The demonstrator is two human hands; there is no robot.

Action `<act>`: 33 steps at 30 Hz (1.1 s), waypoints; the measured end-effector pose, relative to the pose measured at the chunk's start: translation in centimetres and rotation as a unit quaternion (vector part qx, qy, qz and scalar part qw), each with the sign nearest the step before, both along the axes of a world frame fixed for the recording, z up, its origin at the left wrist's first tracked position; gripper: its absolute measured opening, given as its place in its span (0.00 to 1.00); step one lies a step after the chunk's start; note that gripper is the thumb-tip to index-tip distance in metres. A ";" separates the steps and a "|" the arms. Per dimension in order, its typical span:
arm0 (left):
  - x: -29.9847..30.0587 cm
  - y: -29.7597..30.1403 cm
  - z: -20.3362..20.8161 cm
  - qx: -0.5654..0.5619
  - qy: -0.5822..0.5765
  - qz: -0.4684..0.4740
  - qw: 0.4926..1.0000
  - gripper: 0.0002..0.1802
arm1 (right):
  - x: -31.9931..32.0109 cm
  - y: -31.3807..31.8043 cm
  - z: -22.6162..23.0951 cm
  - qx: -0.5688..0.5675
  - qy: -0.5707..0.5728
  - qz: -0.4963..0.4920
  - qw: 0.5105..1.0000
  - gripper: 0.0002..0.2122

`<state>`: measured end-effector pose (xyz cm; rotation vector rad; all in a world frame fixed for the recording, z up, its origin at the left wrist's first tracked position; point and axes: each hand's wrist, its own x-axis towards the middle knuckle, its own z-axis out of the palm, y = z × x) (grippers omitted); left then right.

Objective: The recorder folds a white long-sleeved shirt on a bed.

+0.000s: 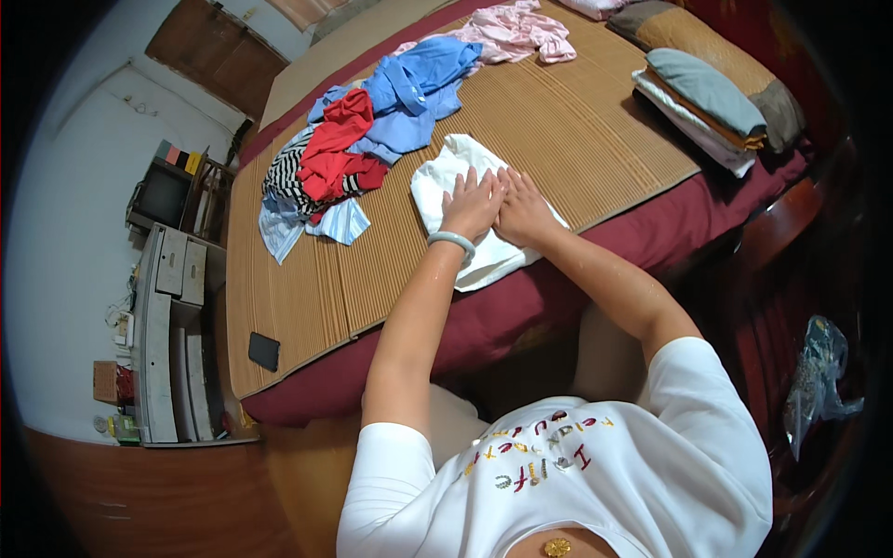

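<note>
A white cloth garment (pixel 493 262), folded into a rough rectangle, lies at the near edge of the bamboo mat on the bed. Both hands press flat on top of it, side by side and touching. My left hand (pixel 473 203) has its fingers stretched out, and a pale bangle (pixel 452 244) circles that wrist. My right hand (pixel 524 212) also lies flat with its fingers extended. The garment's exact kind cannot be made out. Neither hand grips anything.
A loose pile holds a red garment (pixel 337 149), blue shirt (pixel 409 98) and striped clothes (pixel 284 191). Pink clothing (pixel 521 33) lies farther back. Folded clothes (pixel 707 88) are stacked at right beside a brown pillow (pixel 707 37). A black phone (pixel 264 352) rests on the mat (pixel 298 298).
</note>
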<state>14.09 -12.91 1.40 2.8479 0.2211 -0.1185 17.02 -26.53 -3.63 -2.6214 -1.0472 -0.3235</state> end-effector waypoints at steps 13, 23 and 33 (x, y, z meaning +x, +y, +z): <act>-3.6 3.6 -1.4 0.071 -0.051 0.065 0.994 0.38 | 0.1 -2.1 2.8 -0.014 0.078 -0.041 0.996 0.32; -3.4 3.6 -2.5 0.104 -0.073 0.081 0.989 0.36 | 1.8 -1.6 5.0 0.167 0.020 0.018 0.986 0.25; -3.7 3.6 -2.5 0.086 -0.081 0.078 0.990 0.35 | 0.1 2.0 1.3 0.052 0.078 0.122 0.988 0.35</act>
